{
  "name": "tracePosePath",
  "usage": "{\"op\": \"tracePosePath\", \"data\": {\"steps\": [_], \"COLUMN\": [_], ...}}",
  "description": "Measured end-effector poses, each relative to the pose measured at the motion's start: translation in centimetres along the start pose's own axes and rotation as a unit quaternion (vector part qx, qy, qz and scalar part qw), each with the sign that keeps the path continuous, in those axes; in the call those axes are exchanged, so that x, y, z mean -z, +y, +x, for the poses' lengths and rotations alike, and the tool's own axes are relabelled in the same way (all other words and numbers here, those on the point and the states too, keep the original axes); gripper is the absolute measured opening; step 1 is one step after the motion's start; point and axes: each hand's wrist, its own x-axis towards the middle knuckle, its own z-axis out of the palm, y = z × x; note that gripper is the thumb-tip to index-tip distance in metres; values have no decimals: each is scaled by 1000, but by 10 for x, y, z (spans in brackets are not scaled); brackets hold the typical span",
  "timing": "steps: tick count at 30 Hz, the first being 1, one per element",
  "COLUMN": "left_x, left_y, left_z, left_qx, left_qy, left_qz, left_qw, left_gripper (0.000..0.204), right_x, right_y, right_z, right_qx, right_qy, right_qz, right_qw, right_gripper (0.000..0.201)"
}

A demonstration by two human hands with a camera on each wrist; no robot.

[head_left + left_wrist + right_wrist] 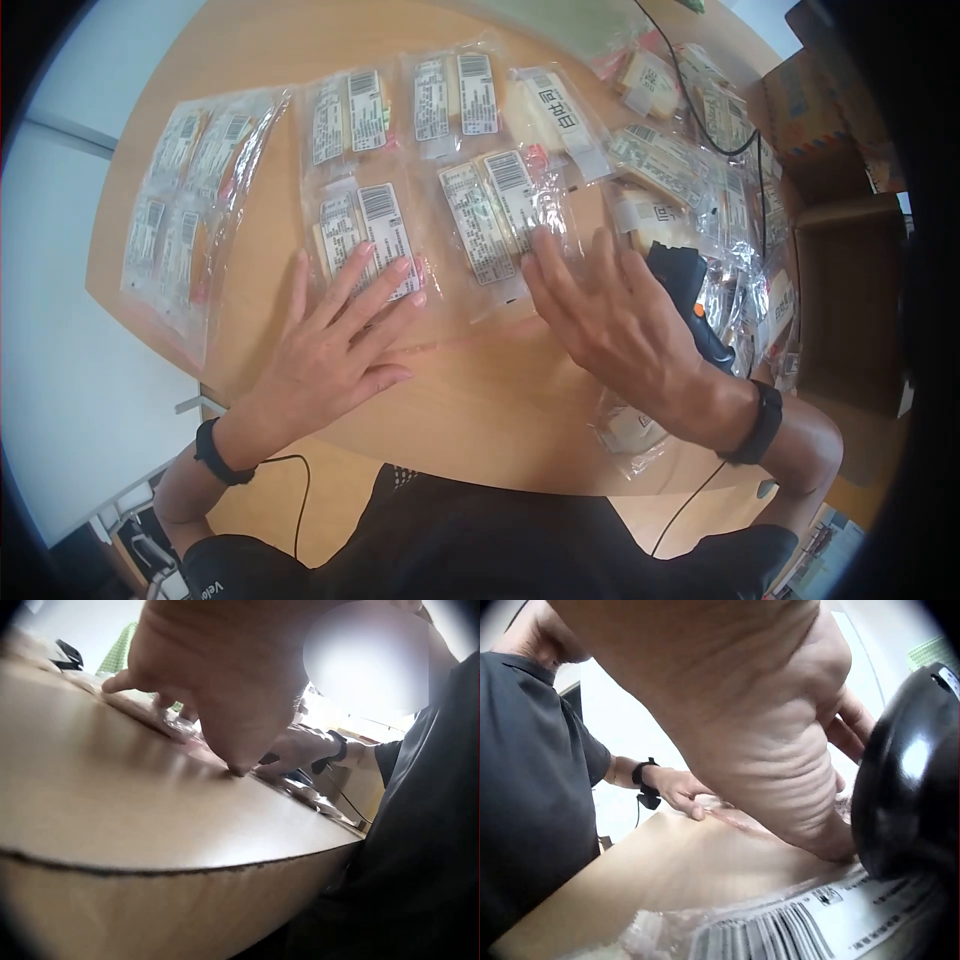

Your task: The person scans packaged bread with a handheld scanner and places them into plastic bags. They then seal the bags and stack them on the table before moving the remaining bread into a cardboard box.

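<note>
- The left hand (340,345) lies spread over one labelled packet (380,225); the right hand (625,325) touches a second packet (490,215), pinching or not, I can't tell.
- Both look light, soft, crushable, slippery; I'd lift by the film margins.
- Beyond the fingers, three packets (455,95).
- Rightward, one scanner (680,275), one open carton (850,215), an uncountable pile (665,165).

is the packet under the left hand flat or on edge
Flat: the packet lies label-up on the table, left hand spread over it.
</note>
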Motion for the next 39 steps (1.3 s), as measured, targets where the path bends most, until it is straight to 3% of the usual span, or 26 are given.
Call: {"op": "tracePosePath", "data": {"steps": [3, 6, 9, 12, 15, 17, 18, 20, 21, 23, 24, 26, 27, 29, 30, 32, 33, 35, 36, 38, 39], "left_x": [2, -1, 0, 12, 4, -3, 1, 10, 8, 2, -2, -8, -12, -15, -12, -8, -9, -23, -29, -37, -32], "left_y": [1, -2, -9, -12, -19, -22, -17, 0, 2, 4, 2, -6, -7, -11, -7, 2, 2, -13, -17, -25, -21], "left_z": [-5, -9, -16, -24, -41, -48, -47, -38, -37, -37, -39, -43, -44, -45, -43, -40, -41, -55, -59, -63, -59], "left_qx": [17, -4, -38, -48, -109, -127, -125, -22, -21, 1, 1, 18, 18, 42, 42, 56, 62, 5, 6, 63, 62], "left_qy": [-6, -10, -4, -18, 2, 51, 50, 96, 95, 118, 117, 145, 146, 231, 232, 211, 205, 191, 190, 238, 237], "left_qz": [-28, -21, -4, -46, -8, 55, 58, -102, -101, -178, -176, -127, -123, -180, -178, -203, -211, -164, -165, -305, -304], "left_qw": [999, 1000, 999, 998, 994, 989, 989, 990, 990, 977, 977, 981, 981, 955, 955, 955, 954, 968, 968, 920, 921], "left_gripper": [80, 76, 73, 69, 67, 64, 64, 54, 54, 52, 52, 53, 53, 49, 49, 38, 34, 41, 41, 45, 45], "right_x": [-3, 1, -10, -10, -8, -9, -6, -1, 2, 5, 3, -4, -6, -9, -9, -9, -9, -11, -12, -13, -13], "right_y": [-11, -26, -43, -49, -46, -31, -29, -26, -24, -22, -23, -25, -25, -24, -25, -26, -28, -31, -30, -26, -27], "right_z": [0, -7, -16, -26, -37, -33, -30, -24, -22, -17, -17, -15, -17, -19, -18, -16, -15, -14, -14, -15, -15], "right_qx": [11, -25, -60, -25, -12, -46, -45, -190, -189, -246, -246, -280, -278, -328, -326, -368, -366, -307, -307, -298, -298], "right_qy": [-22, -29, -32, 6, -4, 50, 53, 89, 90, 128, 130, 151, 154, 93, 95, 94, 93, 142, 141, 121, 124], "right_qz": [-30, 81, 54, 53, 104, 297, 297, 498, 499, 598, 599, 664, 664, 730, 731, 788, 789, 764, 764, 722, 722], "right_qw": [999, 996, 996, 998, 994, 953, 952, 841, 841, 752, 751, 676, 676, 592, 592, 485, 484, 550, 549, 613, 612], "right_gripper": [53, 54, 44, 38, 26, 17, 17, 12, 12, 11, 11, 7, 7, 8, 8, 14, 14, 18, 18, 19, 19]}}
